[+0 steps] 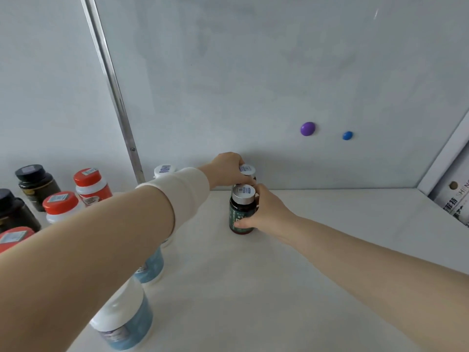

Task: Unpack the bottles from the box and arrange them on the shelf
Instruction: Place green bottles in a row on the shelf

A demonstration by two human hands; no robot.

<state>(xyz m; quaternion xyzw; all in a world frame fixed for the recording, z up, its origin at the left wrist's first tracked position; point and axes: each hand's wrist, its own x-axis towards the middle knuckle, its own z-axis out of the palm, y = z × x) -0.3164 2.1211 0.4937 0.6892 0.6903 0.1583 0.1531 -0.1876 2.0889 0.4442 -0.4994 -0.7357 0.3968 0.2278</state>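
Blue-and-white tub point(124, 323) sat nearest on the shelf point(330, 224); right grip point(266, 212) curled round the green bottle point(239, 212); left grip point(228, 168) clamped over the rear bottle point(248, 170) just behind.

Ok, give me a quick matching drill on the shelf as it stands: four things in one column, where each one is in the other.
Things:
1. front green bottle
2. rear bottle
3. red-capped bottles
4. purple magnet

Places:
A. stuck on the white back panel
B. left of the metal post
C. gripped at its side by the right hand
D. under the left hand, fingers round its cap

Pairs: 1-C, 2-D, 3-B, 4-A
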